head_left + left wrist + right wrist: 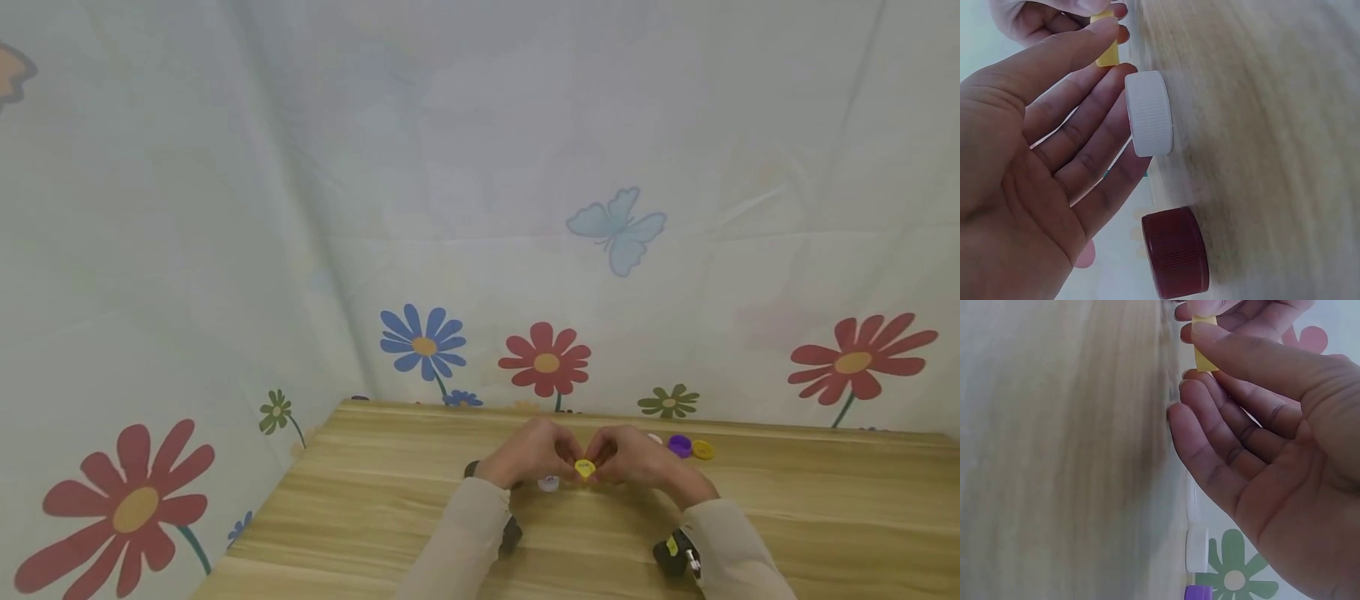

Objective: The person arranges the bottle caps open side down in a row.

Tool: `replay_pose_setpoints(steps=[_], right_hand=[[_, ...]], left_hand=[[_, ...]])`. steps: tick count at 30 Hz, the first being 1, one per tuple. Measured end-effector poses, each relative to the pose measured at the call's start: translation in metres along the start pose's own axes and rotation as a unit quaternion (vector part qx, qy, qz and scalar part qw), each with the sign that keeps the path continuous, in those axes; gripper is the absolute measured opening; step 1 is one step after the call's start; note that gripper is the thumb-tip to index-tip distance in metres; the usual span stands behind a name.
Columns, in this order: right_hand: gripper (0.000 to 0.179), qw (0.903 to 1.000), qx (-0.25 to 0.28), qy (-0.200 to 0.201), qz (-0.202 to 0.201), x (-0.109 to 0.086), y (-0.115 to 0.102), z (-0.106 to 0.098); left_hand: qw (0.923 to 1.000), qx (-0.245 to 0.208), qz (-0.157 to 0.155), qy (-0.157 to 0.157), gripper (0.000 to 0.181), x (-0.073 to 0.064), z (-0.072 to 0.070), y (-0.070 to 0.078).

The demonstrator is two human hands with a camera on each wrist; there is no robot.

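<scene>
Both hands meet over the table, pinching a small yellow bottle cap (585, 468) with dark marks on its top. My left hand (530, 454) grips it between thumb and index finger from the left, its other fingers loosely spread. From the right, my right hand (632, 455) pinches the same cap with thumb and fingertip, the remaining fingers lightly bent. Beside the left fingers stands a ribbed white bottle cap (1149, 114) on the table. A dark red bottle cap (1175, 253) sits nearer the left wrist.
To the right of the right hand, a purple cap (679, 447) and another yellow cap (702, 450) lie on the wooden table (825, 508). White caps (1197, 550) line up beside the purple one. A flower-printed cloth (480, 167) hangs behind the table.
</scene>
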State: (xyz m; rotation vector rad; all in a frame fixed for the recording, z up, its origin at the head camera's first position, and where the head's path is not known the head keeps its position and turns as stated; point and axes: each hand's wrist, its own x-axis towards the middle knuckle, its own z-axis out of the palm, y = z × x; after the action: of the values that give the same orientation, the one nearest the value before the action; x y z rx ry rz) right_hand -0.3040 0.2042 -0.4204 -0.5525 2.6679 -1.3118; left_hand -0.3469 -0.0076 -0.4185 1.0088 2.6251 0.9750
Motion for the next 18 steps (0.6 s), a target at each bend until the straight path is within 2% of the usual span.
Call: replay_pose_setpoints(steps=[6,12,18], right_hand=[[0.025,0.9992,0.024,-0.024,-0.021,-0.0003,0.0033,0.0002],[0.026,0.9992,0.016,-0.03,-0.021,-0.0005,0.002,0.001],[0.027,0.9995,0.002,-0.027,-0.015,-0.0013,0.0016,0.0013]], left_hand=[[0.9997,0.025,-0.004,-0.006,0.015,-0.0019,-0.0004,0.0036],[0.9993,0.035,-0.003,-0.01,0.015,-0.0043,-0.0012,0.0073],[0.9987,0.049,0.005,-0.011,0.015,-0.0028,-0.0002,0.0048]])
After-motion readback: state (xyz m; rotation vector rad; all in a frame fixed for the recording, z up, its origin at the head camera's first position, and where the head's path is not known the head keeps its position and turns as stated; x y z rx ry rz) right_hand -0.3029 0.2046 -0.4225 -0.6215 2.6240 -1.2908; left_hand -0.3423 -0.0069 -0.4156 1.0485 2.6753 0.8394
